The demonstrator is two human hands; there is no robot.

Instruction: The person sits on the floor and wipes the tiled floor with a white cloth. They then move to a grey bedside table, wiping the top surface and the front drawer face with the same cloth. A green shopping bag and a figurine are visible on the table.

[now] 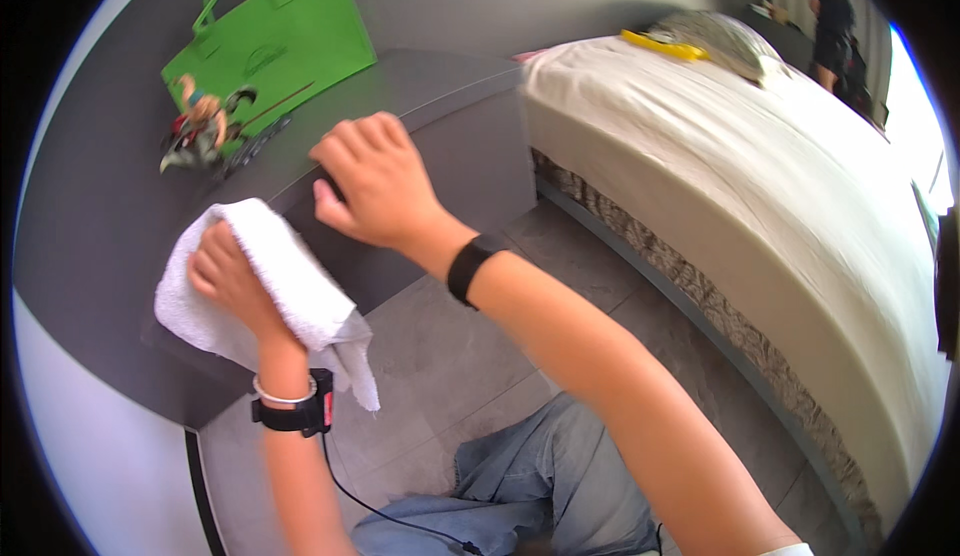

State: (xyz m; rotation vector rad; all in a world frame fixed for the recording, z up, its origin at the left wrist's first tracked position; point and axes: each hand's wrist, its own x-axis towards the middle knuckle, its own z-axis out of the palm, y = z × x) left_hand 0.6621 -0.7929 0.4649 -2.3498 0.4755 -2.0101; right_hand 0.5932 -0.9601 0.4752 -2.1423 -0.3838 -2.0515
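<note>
A white terry towel (292, 278) is wrapped around my left hand (229, 274), with one fold lying over the back of the fingers. Part of the cloth hangs past the front edge of a dark grey cabinet (465, 158). My right hand (379, 184) is at the cabinet's front edge, palm down, with bent fingers and the thumb below them. Its palm side is hidden, so whether it grips the edge is unclear. Behind the hands, a small painted figurine (201, 124) stands on the cabinet top.
A green tote bag (277, 38) leans against the wall behind the figurine. To the right is a bed with a white sheet (720, 151), a yellow object (664, 45) and a pillow (712, 38). Another person (830, 23) stands far back. A black cable (375, 507) runs from my left wrist.
</note>
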